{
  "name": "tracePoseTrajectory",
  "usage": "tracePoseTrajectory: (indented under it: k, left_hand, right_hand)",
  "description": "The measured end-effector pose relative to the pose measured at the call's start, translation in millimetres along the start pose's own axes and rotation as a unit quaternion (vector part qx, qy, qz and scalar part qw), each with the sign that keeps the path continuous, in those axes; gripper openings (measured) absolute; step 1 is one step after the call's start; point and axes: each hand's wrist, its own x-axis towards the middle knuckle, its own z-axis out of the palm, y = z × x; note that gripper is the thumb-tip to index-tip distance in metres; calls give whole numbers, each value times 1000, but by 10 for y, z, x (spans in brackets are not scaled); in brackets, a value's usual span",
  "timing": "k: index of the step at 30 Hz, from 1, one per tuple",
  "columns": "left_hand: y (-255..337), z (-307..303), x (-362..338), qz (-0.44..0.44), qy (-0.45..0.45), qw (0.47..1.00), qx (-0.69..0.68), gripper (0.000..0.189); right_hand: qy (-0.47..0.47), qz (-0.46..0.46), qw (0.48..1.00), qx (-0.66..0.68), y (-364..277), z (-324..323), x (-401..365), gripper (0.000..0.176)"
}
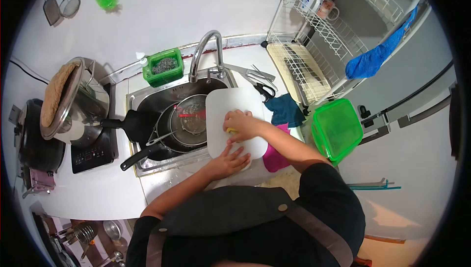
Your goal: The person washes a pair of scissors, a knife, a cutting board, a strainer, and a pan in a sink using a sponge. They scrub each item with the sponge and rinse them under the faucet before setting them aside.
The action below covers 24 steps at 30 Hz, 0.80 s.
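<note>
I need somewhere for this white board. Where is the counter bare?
Bare counter lies in front of the induction cooker, left of the sink. The sink is packed with pans; right of it, cloths, scissors and a green container crowd the top.

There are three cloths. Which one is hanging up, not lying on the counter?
The bright blue cloth, draped over the dish rack. The dark teal cloth and the pink cloth both lie on the counter by the cutting board.
</note>
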Motion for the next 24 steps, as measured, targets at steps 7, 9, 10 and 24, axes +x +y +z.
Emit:
tracePoseTrajectory:
  k: [7, 9, 10, 24]
  left_hand:
    - [169, 76, -39, 21, -64, 997, 45, 41]
    - [200, 74, -39, 21, -53, 997, 53, 41]
    - [209, 74, -43, 23, -40, 997, 56, 40]
    - [77, -27, 87, 25, -45, 997, 59, 35]
  right_hand:
    - [42, 339, 939, -45, 1551, -498, 461, 104]
    - [-22, 345, 938, -33, 1531, -639, 365, 105]
    - [-90, 352, 931, -21, 1502, -669, 344, 106]
    - [14, 433, 899, -57, 1592, -378, 344, 42]
